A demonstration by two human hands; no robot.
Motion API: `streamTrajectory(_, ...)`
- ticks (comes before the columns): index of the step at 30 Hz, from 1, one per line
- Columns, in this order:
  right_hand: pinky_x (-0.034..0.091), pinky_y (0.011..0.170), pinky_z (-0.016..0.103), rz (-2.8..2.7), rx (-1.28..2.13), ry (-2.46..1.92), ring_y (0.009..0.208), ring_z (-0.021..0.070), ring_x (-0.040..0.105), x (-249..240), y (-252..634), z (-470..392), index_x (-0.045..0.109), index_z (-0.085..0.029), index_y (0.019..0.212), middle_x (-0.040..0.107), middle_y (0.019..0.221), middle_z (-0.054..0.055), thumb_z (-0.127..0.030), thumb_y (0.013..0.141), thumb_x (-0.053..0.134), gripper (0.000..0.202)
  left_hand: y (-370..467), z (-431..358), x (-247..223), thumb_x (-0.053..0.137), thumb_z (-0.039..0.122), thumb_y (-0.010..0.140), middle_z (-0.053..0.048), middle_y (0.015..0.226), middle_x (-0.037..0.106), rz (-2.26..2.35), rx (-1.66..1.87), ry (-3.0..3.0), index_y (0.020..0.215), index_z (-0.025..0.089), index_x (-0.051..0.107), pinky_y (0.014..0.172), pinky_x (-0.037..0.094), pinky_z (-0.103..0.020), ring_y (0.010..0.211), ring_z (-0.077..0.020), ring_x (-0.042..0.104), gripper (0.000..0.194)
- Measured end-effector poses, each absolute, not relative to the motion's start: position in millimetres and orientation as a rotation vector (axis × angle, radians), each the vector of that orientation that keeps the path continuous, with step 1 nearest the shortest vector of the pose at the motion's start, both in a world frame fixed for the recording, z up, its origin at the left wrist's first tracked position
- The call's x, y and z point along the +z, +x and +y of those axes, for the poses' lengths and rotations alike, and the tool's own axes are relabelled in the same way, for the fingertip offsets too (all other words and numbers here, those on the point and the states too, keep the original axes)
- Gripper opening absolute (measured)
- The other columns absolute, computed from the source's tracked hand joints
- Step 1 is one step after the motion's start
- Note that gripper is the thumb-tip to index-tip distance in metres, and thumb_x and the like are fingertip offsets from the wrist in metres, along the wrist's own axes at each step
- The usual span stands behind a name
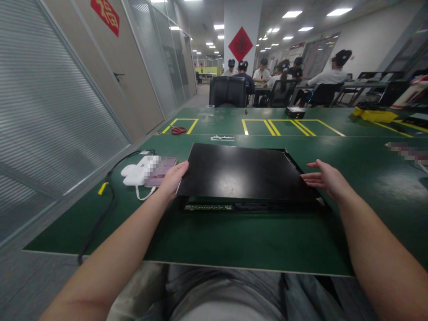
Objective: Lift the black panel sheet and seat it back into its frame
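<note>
A flat black screen panel (pixel 239 171) lies tilted over a black frame (pixel 274 208), its left side raised. Below the panel's near edge, a strip of green circuit board (pixel 209 207) shows in the frame. My left hand (pixel 176 176) grips the panel's left edge, thumb on top and the other fingers mostly hidden underneath. At the right side, my right hand (pixel 326 179) has its fingers stretched out and its thumb apart. Its fingertips reach the panel's right edge; whether they press on it I cannot tell.
Left of the panel are a phone (pixel 163 171), a white device (pixel 142 169) and a black cable (pixel 112 200). Farther back on the green table (pixel 247 243) lie red-handled scissors (pixel 178 130), small white pieces (pixel 222 138) and a black box (pixel 294 112). Several people sit beyond.
</note>
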State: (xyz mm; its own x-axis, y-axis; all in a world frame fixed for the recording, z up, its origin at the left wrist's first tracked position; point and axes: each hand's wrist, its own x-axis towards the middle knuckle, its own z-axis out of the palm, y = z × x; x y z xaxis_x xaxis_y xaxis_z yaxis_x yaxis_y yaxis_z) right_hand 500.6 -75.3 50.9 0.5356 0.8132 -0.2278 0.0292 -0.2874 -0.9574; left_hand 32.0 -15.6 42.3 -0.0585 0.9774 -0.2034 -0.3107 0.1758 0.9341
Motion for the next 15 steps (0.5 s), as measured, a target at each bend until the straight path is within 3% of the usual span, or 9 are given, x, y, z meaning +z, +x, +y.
streamTrajectory(4, 0.06, 0.066, 0.034, -0.736, 0.844, -1.726, 0.068, 0.0234, 0.073, 49.5, 500.5, -75.3, 0.063, -0.022, 0.111, 0.073, 0.074, 0.01, -0.037, 0.106, 0.049, 0.022, 33.1, -14.0, 40.2, 0.073, 0.021, 0.097, -0.009, 0.087, 0.085, 1.131, 1.232, 0.829, 0.116, 0.013, 0.08, 0.06, 0.061, -0.028, 0.07, -0.0232, 0.08, 0.022)
streamTrajectory(9, 0.06, 0.061, 0.032, -0.775, 0.783, -1.704, 0.068, 0.0224, 0.073, 42.7, 503.1, -73.5, 0.067, -0.022, 0.111, 0.072, 0.073, 0.008, -0.038, 0.103, 0.054, 0.022, 34.8, -16.8, 48.0, 0.074, 0.022, 0.097, -0.007, 0.079, 0.083, 1.15, 1.146, 0.869, 0.116, 0.013, 0.079, 0.054, 0.057, -0.026, 0.052, -0.0179, 0.072, 0.022)
streamTrajectory(15, 0.064, 0.072, 0.035, -0.886, 0.749, -1.816, 0.08, 0.0248, 0.076, 41.8, 505.0, -73.0, 0.068, -0.021, 0.12, 0.076, 0.085, 0.013, -0.045, 0.101, 0.052, 0.034, 39.6, -16.4, 51.8, 0.065, 0.022, 0.104, -0.005, 0.075, 0.082, 1.23, 1.094, 0.894, 0.118, 0.012, 0.078, 0.05, 0.053, -0.023, 0.047, -0.0155, 0.068, 0.022)
